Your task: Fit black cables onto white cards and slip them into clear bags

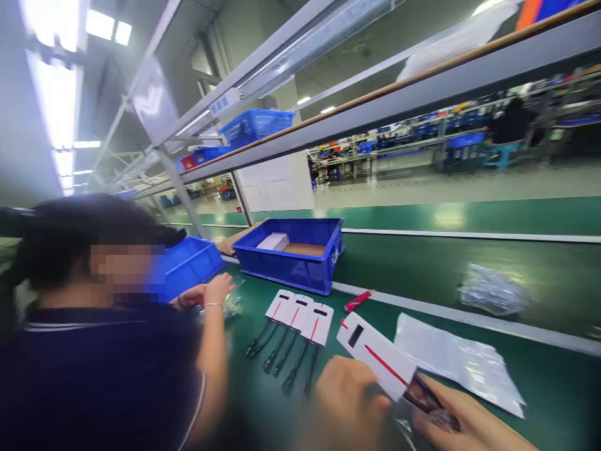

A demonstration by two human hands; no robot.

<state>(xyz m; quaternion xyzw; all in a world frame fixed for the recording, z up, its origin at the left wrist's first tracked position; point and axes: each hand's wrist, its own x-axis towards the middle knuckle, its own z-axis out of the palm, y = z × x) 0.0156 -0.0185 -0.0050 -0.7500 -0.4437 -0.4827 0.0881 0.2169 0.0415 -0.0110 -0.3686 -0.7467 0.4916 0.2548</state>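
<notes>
My right hand (462, 416) grips a dark coiled cable (425, 394) with a white card (375, 354) at its end. The card has a black window and a red stripe, and it tilts up to the left. My left hand (350, 394), blurred, is curled beside the card's lower edge; what its fingers hold is hidden. Below the card, a bit of clear plastic shows between the hands. To the left, three white-carded black cables (295, 319) lie in a row on the green work surface (256, 388).
A blue crate (286, 269) holding white cards stands behind the row. Nearby lie a red cutter (357, 301), flat clear bags (462, 363) and a bundle of clear plastic (493, 289). A co-worker (113, 376) sits close on the left, hands on clear plastic. A shelf rail (375, 106) crosses above.
</notes>
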